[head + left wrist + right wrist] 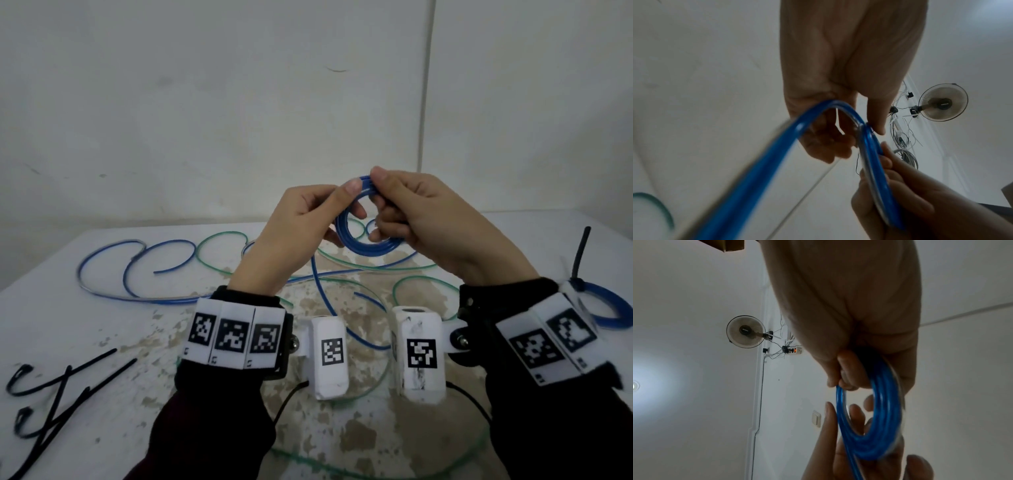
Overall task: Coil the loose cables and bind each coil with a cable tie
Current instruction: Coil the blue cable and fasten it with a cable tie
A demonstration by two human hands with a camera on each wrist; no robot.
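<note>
1. Seen from the head view only: white counter (102, 308) strewn with loose blue cable (109, 270) and green cable (219, 240) toward the far edge, black cable ties (68, 377) at the near left corner, and a tied blue coil (613, 308) with a black tie at the right edge.
2. Seen from the wrist views only: a wall fan (943, 102) and a power strip (794, 350) with hanging wires.
3. No containers in sight.
4. Held above the middle of the counter: a small blue coil (356, 233), its tail trailing down to the counter.
5. Left hand (301, 226) grip: thumb and fingers pinched on the coil's upper left arc.
6. Right hand (428, 219) grip: fingers curled round the coil's right side, thumb pressed at the top, just beside the left thumb.
</note>
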